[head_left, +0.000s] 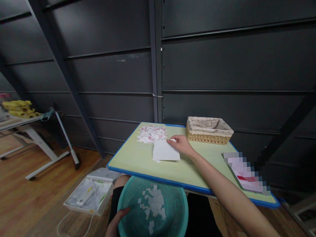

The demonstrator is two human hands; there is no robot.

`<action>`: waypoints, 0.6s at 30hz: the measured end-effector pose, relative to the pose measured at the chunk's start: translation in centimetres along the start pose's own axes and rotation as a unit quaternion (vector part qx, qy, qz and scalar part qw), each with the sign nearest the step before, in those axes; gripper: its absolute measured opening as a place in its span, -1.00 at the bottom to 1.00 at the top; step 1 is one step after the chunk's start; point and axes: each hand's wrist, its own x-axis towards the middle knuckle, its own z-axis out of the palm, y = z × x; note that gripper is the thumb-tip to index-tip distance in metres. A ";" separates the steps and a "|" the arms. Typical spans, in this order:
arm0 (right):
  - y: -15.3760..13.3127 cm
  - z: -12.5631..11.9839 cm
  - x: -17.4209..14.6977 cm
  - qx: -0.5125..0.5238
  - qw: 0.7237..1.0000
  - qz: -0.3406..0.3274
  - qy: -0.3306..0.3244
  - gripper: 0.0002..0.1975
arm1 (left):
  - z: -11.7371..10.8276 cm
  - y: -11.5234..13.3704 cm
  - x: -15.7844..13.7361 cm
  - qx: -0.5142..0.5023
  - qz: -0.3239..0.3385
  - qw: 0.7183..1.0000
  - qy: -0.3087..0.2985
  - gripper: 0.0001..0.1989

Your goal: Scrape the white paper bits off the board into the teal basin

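My right hand [181, 145] pinches the upper right edge of a white sheet of paper [165, 151] over the table. Behind the sheet lies a heap of torn paper scraps [152, 133], white with some pink. A teal plastic basket [180, 216] rests on my lap below the table's front edge, with several white paper pieces [155, 201] inside. My left hand [119, 219] grips the left rim of that basket, its fingers partly over the edge.
A wicker basket with a cloth lining [210, 138] stands at the table's [133, 155] back right. A pinkish, partly blurred booklet or folder [243, 174] lies at the right. An open white box [98, 196] with a cord sits on the floor. A dark panelled wall [118, 78] rises behind.
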 end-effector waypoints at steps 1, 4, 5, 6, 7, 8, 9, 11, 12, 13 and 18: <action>-0.1 -0.1 0.0 0.003 1.000 0.000 -0.007 -0.66 | 0.0 -0.1 0.1 0.004 0.004 1.000 -0.004 -0.18; -0.4 -0.6 0.0 0.009 1.000 0.008 -0.004 -0.67 | -0.1 -0.1 0.2 -0.004 0.006 1.000 -0.007 -0.16; -0.5 -0.8 0.0 0.010 1.000 0.011 0.005 -0.67 | -0.1 0.0 0.2 -0.009 0.000 1.000 -0.007 -0.17; -0.5 -1.0 0.0 0.009 1.000 0.013 0.012 -0.67 | -0.2 0.1 0.2 -0.013 -0.006 1.000 -0.009 -0.17; -0.6 -1.1 0.1 0.006 1.000 0.015 0.017 -0.67 | -0.2 0.1 0.1 -0.016 -0.008 1.000 -0.009 -0.17; -0.6 -1.3 0.1 0.001 1.000 0.016 0.019 -0.67 | -0.2 0.2 0.1 -0.018 -0.012 1.000 -0.011 -0.16; -0.6 -1.4 0.2 -0.005 1.000 0.016 0.018 -0.68 | -0.2 0.3 0.0 -0.019 -0.015 1.000 -0.014 -0.15; -0.5 -1.5 0.3 -0.022 1.000 0.012 0.015 -0.68 | -0.3 0.3 -0.1 -0.022 -0.024 0.999 -0.020 -0.14; -0.4 -1.6 0.4 -0.029 0.999 0.010 0.016 -0.68 | -0.3 0.3 -0.1 -0.024 -0.027 0.999 -0.023 -0.13; -0.3 -1.6 0.5 -0.035 0.999 0.008 0.019 -0.68 | -0.4 0.3 -0.1 -0.026 -0.028 0.999 -0.024 -0.13; -0.1 -1.9 0.6 -0.048 0.998 0.002 0.048 -0.64 | -0.3 0.1 0.2 -0.025 -0.014 1.000 -0.005 -0.18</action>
